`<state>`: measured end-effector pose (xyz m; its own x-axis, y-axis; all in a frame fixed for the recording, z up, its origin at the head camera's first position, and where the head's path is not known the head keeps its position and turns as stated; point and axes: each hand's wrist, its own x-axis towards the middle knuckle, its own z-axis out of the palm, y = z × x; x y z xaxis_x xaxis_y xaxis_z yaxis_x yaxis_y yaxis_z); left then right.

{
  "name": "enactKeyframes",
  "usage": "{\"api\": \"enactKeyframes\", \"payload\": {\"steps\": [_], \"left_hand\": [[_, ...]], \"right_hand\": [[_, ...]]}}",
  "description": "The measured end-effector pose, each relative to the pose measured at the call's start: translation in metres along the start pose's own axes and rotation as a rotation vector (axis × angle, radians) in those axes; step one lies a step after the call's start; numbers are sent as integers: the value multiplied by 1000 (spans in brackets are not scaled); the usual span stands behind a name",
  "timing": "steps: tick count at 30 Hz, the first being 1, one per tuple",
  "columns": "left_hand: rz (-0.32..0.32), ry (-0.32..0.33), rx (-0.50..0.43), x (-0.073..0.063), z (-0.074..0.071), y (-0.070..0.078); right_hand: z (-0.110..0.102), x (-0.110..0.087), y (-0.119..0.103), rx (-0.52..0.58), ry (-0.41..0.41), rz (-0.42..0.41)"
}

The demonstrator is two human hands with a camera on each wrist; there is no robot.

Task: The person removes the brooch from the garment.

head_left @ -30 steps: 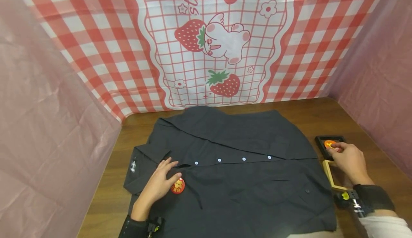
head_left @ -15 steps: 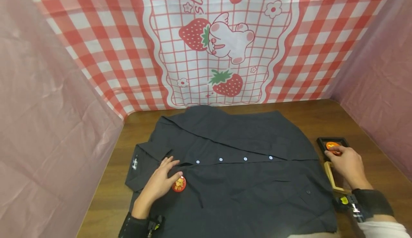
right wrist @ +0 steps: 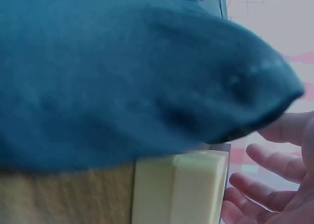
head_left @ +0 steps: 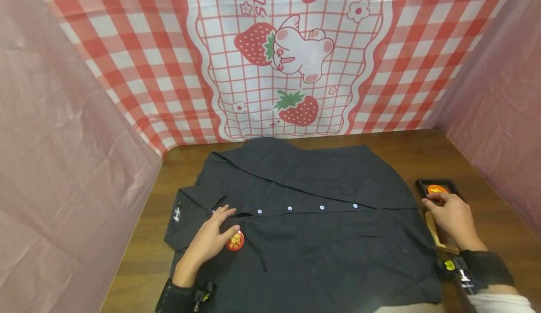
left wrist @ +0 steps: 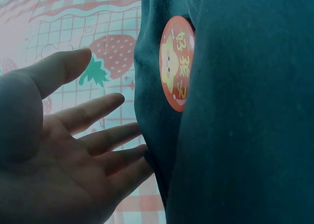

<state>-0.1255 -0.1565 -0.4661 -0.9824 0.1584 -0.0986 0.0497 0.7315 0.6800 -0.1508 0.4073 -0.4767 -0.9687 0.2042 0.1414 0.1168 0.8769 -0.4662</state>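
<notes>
A dark button shirt (head_left: 321,252) lies spread on the table with its collar to the left. On its upper front sits a round red badge (head_left: 235,241), which has a yellow cartoon figure. My left hand (head_left: 209,240) rests by it, fingers straight and spread; in the left wrist view, the badge (left wrist: 176,62) stands apart from the thumb. At the right, my right hand (head_left: 451,216) is at the near side of a black tray (head_left: 418,187) holding an orange badge (head_left: 436,189). The right wrist view shows its fingers (right wrist: 277,162) loosely extended, nothing visible between them; the thumb tip is partly hidden.
A pale yellow-rimmed open box (head_left: 432,230) stands beside the shirt's hem, partly under the right forearm. A checked strawberry cloth (head_left: 169,78) hangs behind the wooden table (head_left: 139,242). Pink cloths (head_left: 63,162) hang at both sides.
My right hand has drawn slightly back toward me from the orange badge, exposing more of it. The left hand and the red badge keep their places on the shirt. The head view has shifted slightly.
</notes>
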Motion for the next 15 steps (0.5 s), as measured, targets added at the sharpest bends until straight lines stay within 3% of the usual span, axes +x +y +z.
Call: {"api": "enactKeyframes", "payload": {"steps": [15], "left_hand": [[11,1,-15,-1,-1,1]], "right_hand": [[4,-2,-7,35,37,-45]]}}
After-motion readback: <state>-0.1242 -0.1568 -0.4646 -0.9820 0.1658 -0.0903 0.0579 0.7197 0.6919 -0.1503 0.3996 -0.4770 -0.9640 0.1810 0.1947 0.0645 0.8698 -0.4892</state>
